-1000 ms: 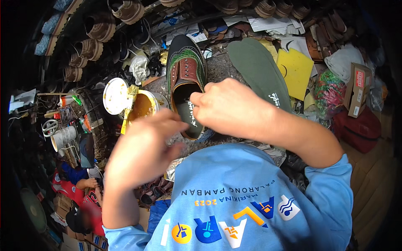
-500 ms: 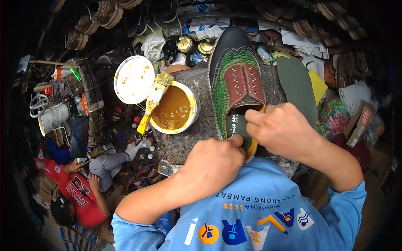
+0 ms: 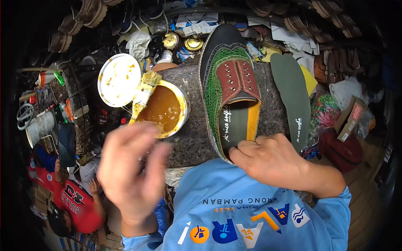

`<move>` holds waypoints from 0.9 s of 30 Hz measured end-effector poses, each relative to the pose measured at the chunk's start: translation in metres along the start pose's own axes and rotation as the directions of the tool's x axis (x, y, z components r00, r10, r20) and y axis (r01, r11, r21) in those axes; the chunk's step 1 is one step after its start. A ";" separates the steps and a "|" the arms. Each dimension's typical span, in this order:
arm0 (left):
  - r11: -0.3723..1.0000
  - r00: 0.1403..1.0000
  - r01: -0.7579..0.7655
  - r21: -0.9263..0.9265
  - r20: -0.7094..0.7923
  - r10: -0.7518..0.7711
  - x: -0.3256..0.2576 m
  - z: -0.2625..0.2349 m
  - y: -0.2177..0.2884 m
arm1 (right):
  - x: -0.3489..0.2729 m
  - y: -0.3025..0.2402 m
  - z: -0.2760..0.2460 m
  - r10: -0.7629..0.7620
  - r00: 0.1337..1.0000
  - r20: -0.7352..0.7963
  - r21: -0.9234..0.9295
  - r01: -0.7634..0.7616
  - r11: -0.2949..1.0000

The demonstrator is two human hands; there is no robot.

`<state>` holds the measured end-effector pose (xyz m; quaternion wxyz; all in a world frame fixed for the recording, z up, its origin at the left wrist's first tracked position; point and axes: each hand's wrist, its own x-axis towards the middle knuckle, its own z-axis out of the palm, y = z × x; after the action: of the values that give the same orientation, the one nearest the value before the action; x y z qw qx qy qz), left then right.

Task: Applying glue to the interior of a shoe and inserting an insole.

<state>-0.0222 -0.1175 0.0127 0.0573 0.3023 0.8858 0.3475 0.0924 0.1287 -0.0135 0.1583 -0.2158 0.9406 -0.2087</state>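
A lace-up shoe (image 3: 241, 78) with a black toe, green woven-looking sides and a maroon eyelet panel lies on a dark, rough work surface, toe away from me. A grey-green insole (image 3: 235, 119) shows inside it. Closed over the shoe's heel edge, my right hand (image 3: 274, 161) has its fingers curled at the opening. My left hand (image 3: 130, 171), blurred, is just below the glue tub (image 3: 186, 109), thumb apart from the fingers, nothing visible in it. A glue-caked brush (image 3: 144, 93) rests across the tub's rim; my hand hides its handle end.
A second grey-green insole (image 3: 293, 96) lies right of the shoe. The glue-stained white lid (image 3: 119, 79) leans left of the tub. Small cans (image 3: 193, 44) and papers clutter the back. At the lower left sits a person in red (image 3: 79, 205). An open carton (image 3: 351, 118) stands right.
My left hand has left the shoe's heel and moved left toward the tub. My right hand has drawn back from inside the shoe to its heel edge. The whole view has shifted slightly.
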 end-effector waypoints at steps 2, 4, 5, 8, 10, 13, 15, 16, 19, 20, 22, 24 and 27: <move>0.972 0.985 0.154 0.179 -0.106 -0.137 -0.014 -0.014 -0.014 | 0.002 0.000 0.001 -0.018 1.000 0.005 -0.012 0.018 1.000; 0.903 0.968 0.249 0.349 -0.057 -0.245 -0.026 -0.022 -0.032 | 0.002 -0.001 0.006 -0.051 0.998 -0.036 -0.045 0.049 0.998; 0.883 0.963 0.249 0.397 -0.007 -0.268 -0.033 -0.023 -0.035 | 0.001 0.000 0.007 -0.045 0.997 -0.057 -0.048 0.042 0.998; 0.868 0.882 0.421 0.263 0.106 -0.459 -0.037 -0.017 -0.038 | -0.003 0.001 0.006 -0.071 0.993 -0.096 -0.050 0.067 0.997; 0.897 0.904 0.393 0.202 0.094 -0.417 -0.040 -0.015 -0.047 | -0.004 0.003 0.009 -0.076 0.990 -0.119 -0.033 0.073 0.997; 0.960 0.964 0.264 0.090 -0.064 -0.259 -0.034 -0.014 -0.036 | -0.007 -0.001 0.014 -0.078 0.987 -0.141 0.010 0.080 0.997; 0.960 0.944 0.269 -0.077 -0.176 -0.278 -0.032 -0.016 -0.034 | -0.009 -0.005 0.018 -0.088 0.980 -0.176 -0.009 0.088 0.996; 0.955 0.922 0.270 -0.122 -0.253 -0.292 -0.031 -0.020 -0.033 | -0.011 -0.007 0.018 -0.084 0.982 -0.171 -0.023 0.081 0.996; 0.907 0.905 -0.040 -0.419 -0.400 -0.145 -0.032 -0.042 -0.031 | -0.017 -0.009 0.027 -0.125 0.968 -0.217 -0.031 0.121 0.992; 0.874 0.853 -0.057 -0.483 -0.479 -0.209 -0.028 -0.051 -0.029 | -0.018 -0.010 0.027 -0.137 0.964 -0.230 -0.031 0.133 0.991; 0.849 0.867 -0.079 -0.522 -0.456 -0.200 -0.018 -0.064 -0.011 | -0.017 -0.010 0.030 -0.085 0.983 -0.163 -0.017 0.083 0.996; 0.898 0.892 -0.023 -0.439 -0.415 -0.180 -0.013 -0.069 -0.009 | -0.016 -0.007 0.022 -0.074 0.989 -0.125 0.034 0.079 0.996; 0.981 0.934 0.133 -0.144 -0.314 -0.172 -0.005 -0.045 -0.006 | -0.015 -0.004 -0.012 -0.029 0.987 -0.156 0.148 0.052 0.988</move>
<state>-0.0354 -0.1498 0.0425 -0.0443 0.1672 0.8813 0.4398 0.1023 0.1362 0.0015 0.0970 -0.2055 0.9268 -0.2990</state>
